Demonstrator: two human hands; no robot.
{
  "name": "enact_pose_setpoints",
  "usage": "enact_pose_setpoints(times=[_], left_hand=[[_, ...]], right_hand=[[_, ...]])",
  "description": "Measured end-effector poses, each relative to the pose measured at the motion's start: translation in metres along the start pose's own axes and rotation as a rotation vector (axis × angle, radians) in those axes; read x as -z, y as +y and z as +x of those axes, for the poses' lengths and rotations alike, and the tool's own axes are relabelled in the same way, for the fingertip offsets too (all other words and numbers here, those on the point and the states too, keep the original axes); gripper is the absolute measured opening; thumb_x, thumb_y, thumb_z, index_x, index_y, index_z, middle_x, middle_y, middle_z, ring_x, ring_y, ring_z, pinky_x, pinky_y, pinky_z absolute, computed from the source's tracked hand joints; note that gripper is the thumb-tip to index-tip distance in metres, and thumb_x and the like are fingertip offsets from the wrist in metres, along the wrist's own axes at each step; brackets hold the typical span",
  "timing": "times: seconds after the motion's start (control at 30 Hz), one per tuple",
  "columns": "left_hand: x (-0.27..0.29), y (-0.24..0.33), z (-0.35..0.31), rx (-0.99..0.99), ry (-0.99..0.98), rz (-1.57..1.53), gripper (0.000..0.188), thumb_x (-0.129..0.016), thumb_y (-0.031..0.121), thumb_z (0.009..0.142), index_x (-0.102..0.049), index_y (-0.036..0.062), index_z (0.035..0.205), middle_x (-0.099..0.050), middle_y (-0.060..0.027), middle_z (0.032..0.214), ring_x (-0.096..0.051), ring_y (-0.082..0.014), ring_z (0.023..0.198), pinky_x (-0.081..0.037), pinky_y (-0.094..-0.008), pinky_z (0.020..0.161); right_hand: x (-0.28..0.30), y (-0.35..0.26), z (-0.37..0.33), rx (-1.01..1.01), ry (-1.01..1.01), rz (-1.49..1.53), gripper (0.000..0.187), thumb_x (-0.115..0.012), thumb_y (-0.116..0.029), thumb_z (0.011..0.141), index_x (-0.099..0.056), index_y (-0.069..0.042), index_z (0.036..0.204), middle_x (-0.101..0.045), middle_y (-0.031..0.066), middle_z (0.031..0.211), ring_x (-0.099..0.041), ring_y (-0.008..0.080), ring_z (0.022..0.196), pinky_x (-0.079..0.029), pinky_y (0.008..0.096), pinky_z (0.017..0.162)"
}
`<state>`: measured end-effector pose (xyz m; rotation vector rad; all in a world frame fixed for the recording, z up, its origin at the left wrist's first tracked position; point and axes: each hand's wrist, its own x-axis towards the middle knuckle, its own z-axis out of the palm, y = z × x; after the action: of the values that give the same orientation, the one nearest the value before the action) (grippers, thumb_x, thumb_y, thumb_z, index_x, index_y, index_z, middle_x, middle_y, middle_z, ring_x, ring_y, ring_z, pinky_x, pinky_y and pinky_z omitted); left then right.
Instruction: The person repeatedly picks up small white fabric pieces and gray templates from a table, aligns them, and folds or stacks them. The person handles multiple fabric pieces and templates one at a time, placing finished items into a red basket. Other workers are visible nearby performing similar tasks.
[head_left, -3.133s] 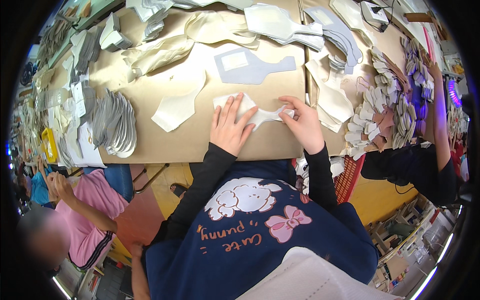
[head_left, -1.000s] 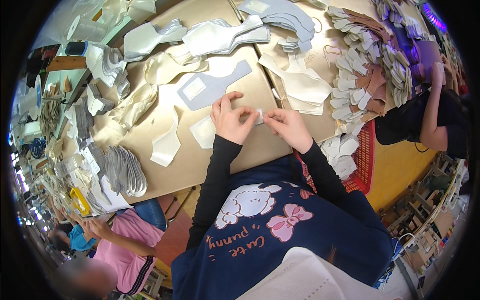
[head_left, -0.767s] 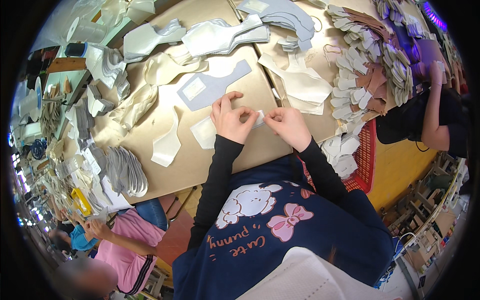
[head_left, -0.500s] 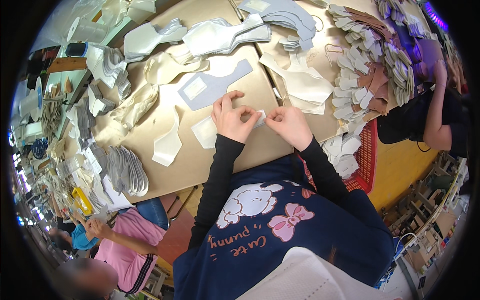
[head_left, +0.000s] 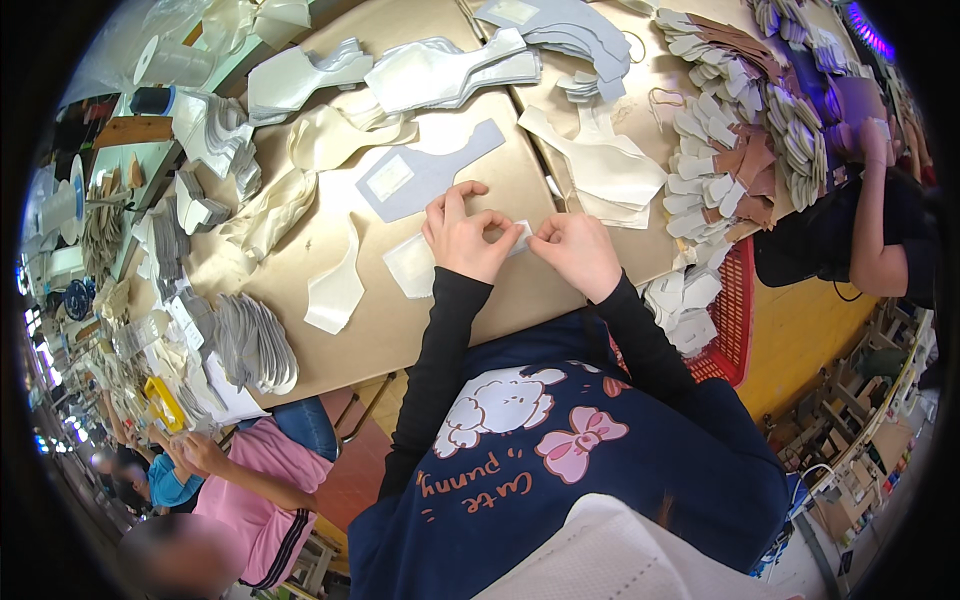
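On the tan table a white cut piece (head_left: 409, 267) of shoe-upper shape lies under my left hand (head_left: 463, 238), and its narrow end shows between my two hands. Thumb and index finger of my left hand are pinched at that end, the other fingers bent above. My right hand (head_left: 582, 258) is closed in a pinch at the same end, just to the right. Just beyond the hands lies a flat grey-blue piece (head_left: 440, 168) with a pale rectangular patch. To the left rests a loose cream piece (head_left: 337, 283).
Stacks of white pieces (head_left: 445, 72) and grey-blue pieces (head_left: 560, 35) line the far side. Cream pieces (head_left: 335, 140) lie nearer, grey stacks (head_left: 250, 340) at left. Bundles with brown parts (head_left: 745, 175) fill the right, above a red basket (head_left: 738, 310). Co-workers sit on both sides.
My hands have barely moved and keep their pinch at the white piece. The co-worker's arm at right has shifted slightly, and the person in pink at lower left has moved a little.
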<state>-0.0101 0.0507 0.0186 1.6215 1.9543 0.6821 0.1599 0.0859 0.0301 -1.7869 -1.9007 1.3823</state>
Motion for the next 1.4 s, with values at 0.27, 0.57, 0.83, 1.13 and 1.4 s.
enact_pose_setpoints(times=[0.27,0.57,0.83,1.13,1.4], left_hand=[[-0.002,0.000,-0.001,-0.014,0.028,0.016,0.017,-0.082,0.029,0.072,-0.073,0.0138,0.073,-0.054,0.0000,0.126,-0.040,-0.0293,0.123,-0.030,-0.0453,0.104],[-0.013,-0.012,-0.011,-0.154,0.118,0.102,0.028,-0.078,0.028,0.079,-0.066,0.0179,0.102,-0.054,-0.0018,0.130,-0.043,-0.0306,0.122,-0.033,-0.0471,0.103],[-0.012,-0.030,-0.025,-0.243,0.117,0.002,0.039,-0.073,0.025,0.085,-0.064,0.0120,0.122,-0.054,-0.0064,0.139,-0.047,-0.0325,0.128,-0.036,-0.0471,0.107],[-0.008,-0.037,-0.048,-0.289,0.100,0.033,0.041,-0.078,0.023,0.079,-0.068,0.0158,0.119,-0.056,-0.0044,0.140,-0.048,-0.0309,0.133,-0.036,-0.0467,0.110],[0.006,-0.045,-0.043,-0.268,-0.004,-0.125,0.039,-0.080,0.017,0.077,-0.067,0.0143,0.113,-0.065,-0.0018,0.121,-0.052,-0.0287,0.128,-0.032,-0.0446,0.110]], right_hand=[[0.001,0.003,-0.003,0.070,0.010,-0.072,0.028,-0.074,-0.028,0.080,-0.069,-0.001,0.074,-0.063,0.0143,0.061,-0.065,0.0301,0.059,-0.050,0.0390,0.059],[-0.002,0.006,-0.026,0.299,0.157,-0.125,0.029,-0.073,-0.021,0.086,-0.066,-0.009,0.112,-0.065,0.0158,0.111,-0.065,0.0318,0.096,-0.053,0.0412,0.077],[-0.028,0.019,-0.045,0.541,0.208,-0.595,0.072,-0.073,-0.034,0.086,-0.046,-0.010,0.148,-0.033,0.0134,0.158,-0.031,0.0399,0.143,-0.039,0.0460,0.110],[-0.037,0.018,-0.034,0.500,0.300,-0.373,0.055,-0.071,-0.021,0.089,-0.054,0.000,0.137,-0.039,0.0199,0.152,-0.038,0.0411,0.138,-0.038,0.0458,0.110],[-0.023,0.004,-0.035,0.122,-0.058,0.464,0.032,-0.066,-0.003,0.092,-0.063,0.003,0.123,-0.069,0.0119,0.113,-0.066,0.0202,0.105,-0.050,0.0316,0.093]])
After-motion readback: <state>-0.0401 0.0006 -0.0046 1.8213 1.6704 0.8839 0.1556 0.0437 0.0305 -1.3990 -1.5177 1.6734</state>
